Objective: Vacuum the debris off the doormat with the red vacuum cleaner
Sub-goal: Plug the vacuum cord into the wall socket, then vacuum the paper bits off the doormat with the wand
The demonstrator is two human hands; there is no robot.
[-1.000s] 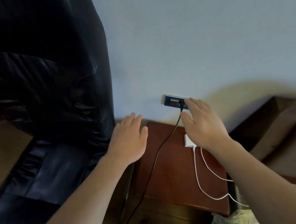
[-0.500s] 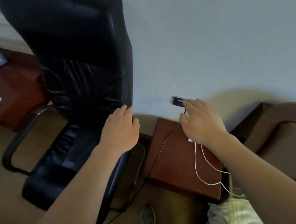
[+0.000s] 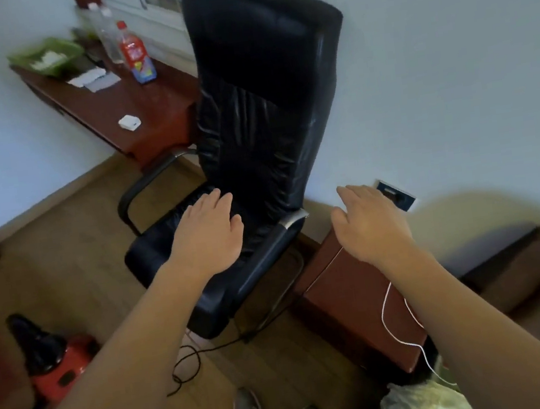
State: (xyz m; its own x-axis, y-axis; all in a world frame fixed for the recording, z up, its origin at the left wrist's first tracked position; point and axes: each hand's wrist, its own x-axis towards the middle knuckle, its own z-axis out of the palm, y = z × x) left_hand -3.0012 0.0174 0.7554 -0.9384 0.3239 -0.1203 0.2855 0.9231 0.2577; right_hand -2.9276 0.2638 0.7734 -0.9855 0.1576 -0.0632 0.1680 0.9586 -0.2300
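The red vacuum cleaner with a black top stands on the wooden floor at the lower left. Its black cord curls across the floor and runs under the chair toward the wall socket. My left hand hovers open, palm down, over the seat of the black chair. My right hand is open too, fingers straight, just left of the socket and apart from it. No doormat is in view.
A black leather office chair stands against the wall. A low reddish-brown cabinet with a white cable sits below the socket. A desk with bottles and a green tray is at the back left. A sofa arm is on the right.
My right hand has come off the socket and drawn back to the left. The view has pulled back and swung left, bringing the vacuum cleaner and the desk into sight.
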